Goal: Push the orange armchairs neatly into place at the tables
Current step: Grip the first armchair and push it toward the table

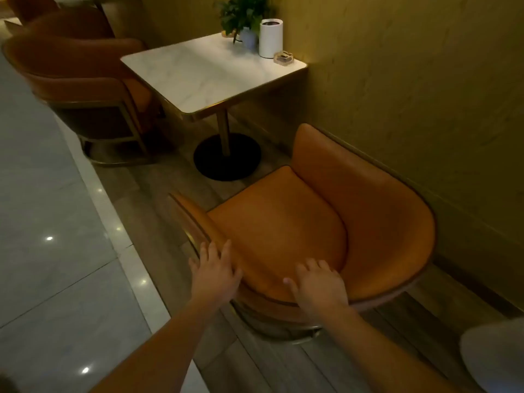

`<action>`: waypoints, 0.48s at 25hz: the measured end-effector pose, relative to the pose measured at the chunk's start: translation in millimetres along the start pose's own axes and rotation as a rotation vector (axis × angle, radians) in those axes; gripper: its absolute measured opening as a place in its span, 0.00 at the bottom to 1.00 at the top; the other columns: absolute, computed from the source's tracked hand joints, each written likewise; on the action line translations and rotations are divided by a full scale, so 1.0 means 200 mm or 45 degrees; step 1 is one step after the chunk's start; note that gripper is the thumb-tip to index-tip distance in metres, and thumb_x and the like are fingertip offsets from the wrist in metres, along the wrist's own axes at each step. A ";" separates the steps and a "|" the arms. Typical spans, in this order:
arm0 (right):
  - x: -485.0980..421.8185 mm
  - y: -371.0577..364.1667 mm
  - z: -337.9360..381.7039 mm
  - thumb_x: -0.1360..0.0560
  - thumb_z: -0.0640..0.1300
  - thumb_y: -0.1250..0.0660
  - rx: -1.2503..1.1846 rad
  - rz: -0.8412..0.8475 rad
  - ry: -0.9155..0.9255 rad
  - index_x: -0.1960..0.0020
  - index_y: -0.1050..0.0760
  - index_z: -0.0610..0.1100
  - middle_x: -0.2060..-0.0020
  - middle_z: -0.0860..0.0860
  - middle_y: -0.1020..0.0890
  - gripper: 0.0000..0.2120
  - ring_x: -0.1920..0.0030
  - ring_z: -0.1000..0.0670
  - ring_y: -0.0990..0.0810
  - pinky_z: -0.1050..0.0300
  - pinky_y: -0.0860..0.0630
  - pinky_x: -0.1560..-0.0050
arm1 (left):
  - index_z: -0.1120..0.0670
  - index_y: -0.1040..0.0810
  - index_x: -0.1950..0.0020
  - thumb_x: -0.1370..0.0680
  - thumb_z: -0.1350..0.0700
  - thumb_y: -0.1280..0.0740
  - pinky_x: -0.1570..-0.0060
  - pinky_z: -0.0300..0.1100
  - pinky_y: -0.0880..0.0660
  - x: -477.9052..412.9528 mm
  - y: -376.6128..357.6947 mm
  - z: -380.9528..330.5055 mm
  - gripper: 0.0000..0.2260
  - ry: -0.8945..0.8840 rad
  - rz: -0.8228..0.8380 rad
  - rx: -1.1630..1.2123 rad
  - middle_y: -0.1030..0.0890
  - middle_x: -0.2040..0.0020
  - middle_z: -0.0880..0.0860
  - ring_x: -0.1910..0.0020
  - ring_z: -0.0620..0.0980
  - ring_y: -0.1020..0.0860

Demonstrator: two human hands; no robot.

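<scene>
An orange armchair [286,222] with a curved back stands in front of me, turned at an angle and a short way back from a white marble-topped table [198,72]. My left hand [214,272] lies on the chair's curved backrest rim at its left side, fingers straight. My right hand [317,285] rests on the same rim a little to the right, fingers spread. A second orange armchair [76,72] sits at the table's far left side, close against it.
The table has a black round base [226,157] and carries a potted plant [245,18], a white cylinder [270,38] and a small holder [283,58]. A yellow wall [411,95] runs along the right. Glossy tiles [42,222] lie left; a white tabletop edge [493,355] shows bottom right.
</scene>
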State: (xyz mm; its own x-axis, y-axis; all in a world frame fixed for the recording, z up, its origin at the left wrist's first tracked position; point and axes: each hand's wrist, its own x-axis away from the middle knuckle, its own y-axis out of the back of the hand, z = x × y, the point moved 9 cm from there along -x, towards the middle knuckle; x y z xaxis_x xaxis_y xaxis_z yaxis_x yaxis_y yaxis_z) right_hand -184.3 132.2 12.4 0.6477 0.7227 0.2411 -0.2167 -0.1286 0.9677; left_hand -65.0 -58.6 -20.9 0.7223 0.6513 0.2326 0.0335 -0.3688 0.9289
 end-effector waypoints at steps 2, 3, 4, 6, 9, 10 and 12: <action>-0.01 -0.05 -0.02 0.19 0.64 0.52 0.005 -0.027 -0.052 0.42 0.27 0.48 0.42 0.48 0.24 0.25 0.42 0.45 0.28 0.47 0.26 0.47 | 0.46 0.54 0.20 0.20 0.37 0.49 0.25 0.67 0.53 -0.06 -0.09 0.01 0.31 0.033 0.032 -0.019 0.51 0.19 0.56 0.21 0.60 0.57; -0.02 -0.09 -0.02 0.19 0.64 0.53 0.015 -0.033 -0.060 0.42 0.27 0.48 0.42 0.48 0.24 0.25 0.43 0.45 0.27 0.47 0.26 0.48 | 0.46 0.53 0.20 0.20 0.37 0.49 0.25 0.67 0.52 -0.09 -0.14 0.02 0.31 0.047 0.053 -0.018 0.52 0.19 0.56 0.21 0.61 0.58; -0.02 -0.12 -0.02 0.19 0.65 0.54 0.000 -0.031 -0.084 0.43 0.26 0.48 0.43 0.48 0.24 0.26 0.44 0.45 0.27 0.47 0.26 0.49 | 0.46 0.53 0.20 0.20 0.37 0.49 0.25 0.67 0.52 -0.13 -0.18 0.02 0.31 0.062 0.066 0.012 0.54 0.19 0.56 0.21 0.62 0.59; -0.02 -0.14 0.02 0.19 0.65 0.56 0.009 -0.080 -0.085 0.46 0.26 0.49 0.47 0.49 0.22 0.26 0.47 0.46 0.25 0.48 0.26 0.53 | 0.46 0.51 0.21 0.21 0.36 0.48 0.25 0.66 0.53 -0.19 -0.25 0.02 0.31 0.078 0.050 0.056 0.58 0.19 0.56 0.22 0.64 0.62; -0.03 -0.15 0.02 0.20 0.66 0.58 0.020 -0.157 -0.113 0.52 0.27 0.52 0.54 0.51 0.22 0.26 0.55 0.48 0.24 0.50 0.26 0.58 | 0.46 0.49 0.21 0.23 0.34 0.46 0.25 0.63 0.60 -0.28 -0.26 0.04 0.34 0.078 -0.051 0.091 0.63 0.19 0.55 0.24 0.64 0.68; -0.03 -0.15 0.02 0.20 0.67 0.58 0.036 -0.171 -0.119 0.54 0.27 0.52 0.55 0.51 0.22 0.26 0.57 0.49 0.25 0.50 0.25 0.59 | 0.47 0.47 0.21 0.24 0.34 0.44 0.25 0.63 0.60 -0.31 -0.26 0.05 0.35 0.076 -0.073 0.121 0.63 0.19 0.56 0.24 0.64 0.69; -0.04 -0.16 0.02 0.21 0.67 0.57 0.050 -0.162 -0.147 0.55 0.29 0.54 0.59 0.53 0.23 0.24 0.60 0.51 0.25 0.51 0.24 0.59 | 0.48 0.45 0.22 0.25 0.35 0.40 0.25 0.63 0.59 -0.35 -0.26 0.06 0.35 0.075 -0.120 0.168 0.63 0.20 0.56 0.24 0.64 0.70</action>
State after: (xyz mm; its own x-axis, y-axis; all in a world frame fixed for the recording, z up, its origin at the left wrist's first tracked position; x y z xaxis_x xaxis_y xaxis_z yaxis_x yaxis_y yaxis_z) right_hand -179.9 128.4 -21.0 0.7484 0.6521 0.1212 -0.1004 -0.0693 0.9925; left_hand -108.1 -93.0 -89.0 0.6703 0.7232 0.1663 0.1921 -0.3856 0.9025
